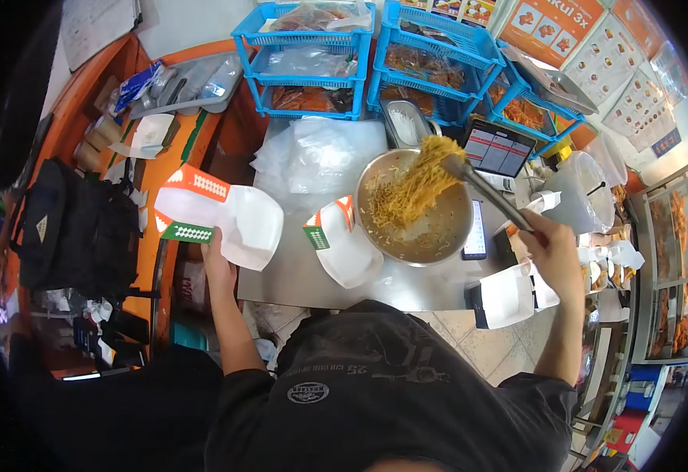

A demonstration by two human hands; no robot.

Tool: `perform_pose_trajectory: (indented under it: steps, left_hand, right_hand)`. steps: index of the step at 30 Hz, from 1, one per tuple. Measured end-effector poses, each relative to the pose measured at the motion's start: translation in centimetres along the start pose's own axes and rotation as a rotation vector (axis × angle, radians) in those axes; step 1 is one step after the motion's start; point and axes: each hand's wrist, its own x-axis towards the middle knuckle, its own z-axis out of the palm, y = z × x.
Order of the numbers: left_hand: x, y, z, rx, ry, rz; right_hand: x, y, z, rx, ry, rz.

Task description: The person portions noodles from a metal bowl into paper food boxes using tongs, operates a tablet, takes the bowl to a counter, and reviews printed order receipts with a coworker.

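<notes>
My right hand (555,250) grips a pair of metal tongs (489,189), closed on a clump of noodles (430,177) lifted partly out of a steel bowl (460,236). Strands hang from the clump down into the bowl, where a few more noodles lie. At the left, my left hand (217,253) holds up an opened paper food box (253,228), white inside with orange and green patterned sides. A second open paper box (352,259) stands on the steel table (301,287), between my left hand and the bowl.
Blue stacked baskets (312,79) with bagged food line the back. Plastic bags (336,153) lie before them. A tablet (500,147) and a phone (476,230) are right of the bowl. More open boxes (507,299) stand near the right front edge; a black backpack (77,228) is at the left.
</notes>
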Motion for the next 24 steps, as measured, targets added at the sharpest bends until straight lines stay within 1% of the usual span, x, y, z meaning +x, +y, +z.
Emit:
perform_pose_trajectory:
  steps: [3,5,7,9,10,11,12,13,14,17,18,21,23,24]
  left_hand:
    - [-1.9,2.5,3.7,-0.010,-0.036,0.023]
    - [-2.1,2.5,4.0,-0.024,-0.104,-0.010]
    - [-2.6,2.3,4.6,-0.022,-0.154,-0.036]
    - [-3.3,2.2,5.6,-0.002,-0.183,-0.052]
    - [-3.1,1.4,5.6,0.003,-0.209,-0.004]
    - [-3.4,1.2,6.0,-0.009,-0.212,-0.029]
    - [-3.8,1.0,6.6,-0.021,-0.215,-0.055]
    - [-4.1,0.8,7.0,-0.032,-0.217,-0.081]
    - [-4.2,0.7,7.1,-0.082,-0.264,-0.110]
    - [-4.3,0.1,6.3,-0.026,-0.431,-0.121]
    - [-4.6,-0.1,6.4,-0.008,-0.387,-0.152]
    - [-5.4,-0.5,6.7,-0.137,-0.426,-0.168]
    - [-5.1,-1.4,6.2,-0.193,-0.535,-0.166]
    - [-5.1,-1.8,6.1,-0.234,-0.585,-0.177]
  right_hand:
    - [-0.3,-1.8,-2.8,0.038,0.052,-0.005]
    - [-0.8,-1.8,-3.8,0.047,0.124,-0.018]
    - [-0.9,-1.9,-3.6,0.058,0.113,-0.003]
    - [-0.6,-1.2,-1.4,0.070,0.084,-0.024]
    - [-0.1,0.1,0.8,-0.011,0.018,-0.024]
    - [0.2,-0.2,2.9,-0.059,-0.047,-0.007]
    - [0.8,2.4,6.3,-0.074,-0.109,-0.056]
    - [1.2,2.7,8.2,-0.124,-0.230,0.002]
    - [1.8,3.8,10.0,-0.292,-0.333,-0.003]
    - [2.4,4.6,11.1,-0.364,-0.340,0.002]
    - [2.5,3.4,9.7,-0.360,-0.382,0.027]
    - [2.8,4.7,10.0,-0.361,-0.392,-0.035]
    - [3.6,7.1,12.8,-0.382,-0.381,-0.013]
    - [3.7,6.7,13.1,-0.391,-0.377,-0.003]
